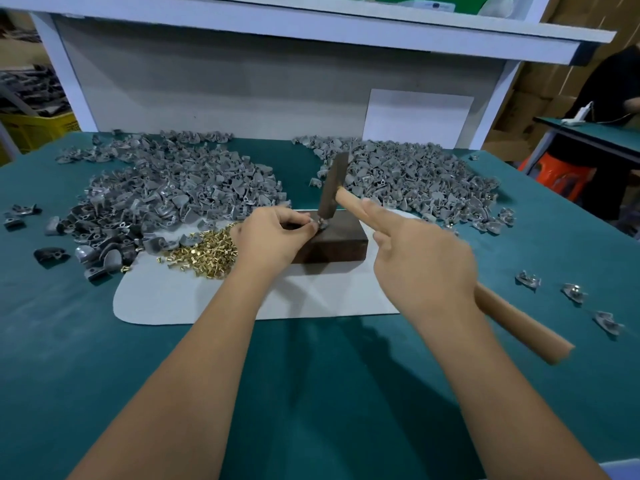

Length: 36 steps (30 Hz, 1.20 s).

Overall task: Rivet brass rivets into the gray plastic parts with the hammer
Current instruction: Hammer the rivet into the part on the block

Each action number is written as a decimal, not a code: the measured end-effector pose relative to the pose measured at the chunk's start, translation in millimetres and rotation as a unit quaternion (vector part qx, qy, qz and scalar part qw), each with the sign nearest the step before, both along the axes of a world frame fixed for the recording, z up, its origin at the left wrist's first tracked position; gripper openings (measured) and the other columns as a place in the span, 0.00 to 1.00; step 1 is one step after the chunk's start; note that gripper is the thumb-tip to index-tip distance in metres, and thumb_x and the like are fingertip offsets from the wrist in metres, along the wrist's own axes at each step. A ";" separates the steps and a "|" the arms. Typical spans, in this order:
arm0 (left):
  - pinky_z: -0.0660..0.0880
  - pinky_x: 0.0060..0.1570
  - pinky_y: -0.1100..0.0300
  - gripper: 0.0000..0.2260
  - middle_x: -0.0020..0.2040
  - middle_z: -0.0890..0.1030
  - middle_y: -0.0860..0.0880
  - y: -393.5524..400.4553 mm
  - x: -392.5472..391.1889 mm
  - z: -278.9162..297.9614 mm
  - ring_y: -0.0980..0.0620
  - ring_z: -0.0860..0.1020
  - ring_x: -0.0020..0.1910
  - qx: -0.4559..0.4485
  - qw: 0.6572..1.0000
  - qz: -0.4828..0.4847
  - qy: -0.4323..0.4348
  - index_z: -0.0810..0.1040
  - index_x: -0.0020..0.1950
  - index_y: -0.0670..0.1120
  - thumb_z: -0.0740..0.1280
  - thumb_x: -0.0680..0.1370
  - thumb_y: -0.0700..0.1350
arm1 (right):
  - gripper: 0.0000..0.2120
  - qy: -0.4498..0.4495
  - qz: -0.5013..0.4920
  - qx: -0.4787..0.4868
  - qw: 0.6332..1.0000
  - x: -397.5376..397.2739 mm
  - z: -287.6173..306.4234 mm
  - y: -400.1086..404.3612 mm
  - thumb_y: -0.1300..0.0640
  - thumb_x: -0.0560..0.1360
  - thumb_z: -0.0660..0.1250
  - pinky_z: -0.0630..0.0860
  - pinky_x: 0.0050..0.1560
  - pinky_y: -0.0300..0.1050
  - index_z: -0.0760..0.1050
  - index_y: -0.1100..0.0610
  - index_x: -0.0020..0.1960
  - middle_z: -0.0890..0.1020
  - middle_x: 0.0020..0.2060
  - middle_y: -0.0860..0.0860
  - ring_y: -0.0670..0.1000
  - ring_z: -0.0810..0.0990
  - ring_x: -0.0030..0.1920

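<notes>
Fingers are my first worry here. My left hand, a little left of the frame's centre, pinches a small gray plastic part on the top edge of the dark block, and the hammer head stands right on that part, almost touching my fingertips. If the strike lands slightly to the left, it hits skin, not rivet. The rivet itself I cannot see under the hammer, so I judge it could be tilted; a tilted rivet would bend or spring away.

My right hand clasps the wooden handle about midway, forefinger stretched along it. The handle looks blurred, so the swing is fast, and this rather loose hold may let the head twist.

The part sits near the block's edge and could slip off toward the brass rivets heaped just left of the block. Gray piles lie at upper left and upper right.
</notes>
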<state>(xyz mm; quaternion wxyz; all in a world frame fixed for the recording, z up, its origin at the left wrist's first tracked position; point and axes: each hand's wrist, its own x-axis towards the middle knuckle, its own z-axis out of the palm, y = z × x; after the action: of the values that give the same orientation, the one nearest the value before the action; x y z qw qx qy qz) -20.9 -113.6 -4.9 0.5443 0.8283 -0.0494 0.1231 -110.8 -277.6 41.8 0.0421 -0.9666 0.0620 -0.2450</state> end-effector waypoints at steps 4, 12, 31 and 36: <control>0.62 0.72 0.46 0.13 0.38 0.80 0.70 0.0 0.3 -0.8 0.61 0.76 0.61 0.040 0.999 0.017 -0.005 0.79 0.29 0.64 0.76 0.72 0.52 | 0.25 -0.056 -0.008 0.029 0.998 -1.0 5.4 -0.2 0.53 0.79 0.59 0.50 0.26 0.40 0.60 0.34 0.71 0.66 0.31 0.48 0.49 0.60 0.26; 0.62 0.72 0.47 0.10 0.50 0.85 0.57 -0.2 0.6 2.2 0.55 0.77 0.63 0.017 1.000 0.015 -0.006 0.80 0.34 0.61 0.76 0.72 0.51 | 0.25 -0.043 0.012 0.034 0.998 3.6 4.5 1.6 0.53 0.79 0.59 0.55 0.27 0.44 0.59 0.32 0.70 0.69 0.32 0.48 0.50 0.62 0.28; 0.60 0.73 0.46 0.08 0.60 0.82 0.57 2.9 1.0 2.4 0.57 0.71 0.69 0.004 1.000 -0.005 0.026 0.82 0.37 0.62 0.73 0.75 0.51 | 0.09 0.118 -0.051 0.221 0.967 49.2 -28.5 -29.5 0.52 0.79 0.58 0.65 0.35 0.45 0.72 0.57 0.48 0.77 0.38 0.55 0.60 0.75 0.41; 0.68 0.63 0.62 0.04 0.58 0.81 0.56 6.7 1.3 0.9 0.58 0.72 0.66 -0.062 0.996 -0.030 0.048 0.85 0.49 0.54 0.72 0.77 0.47 | 0.13 0.100 -0.063 0.115 0.986 50.3 -32.8 -21.9 0.56 0.77 0.60 0.56 0.28 0.41 0.65 0.54 0.35 0.69 0.30 0.49 0.56 0.69 0.35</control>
<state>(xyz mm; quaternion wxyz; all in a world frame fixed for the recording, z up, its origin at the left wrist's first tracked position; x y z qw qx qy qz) -19.6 -106.9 -4.0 0.5996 0.7963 -0.0402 0.0695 -60.5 -299.5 9.0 0.1313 -0.9692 0.1541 -0.1402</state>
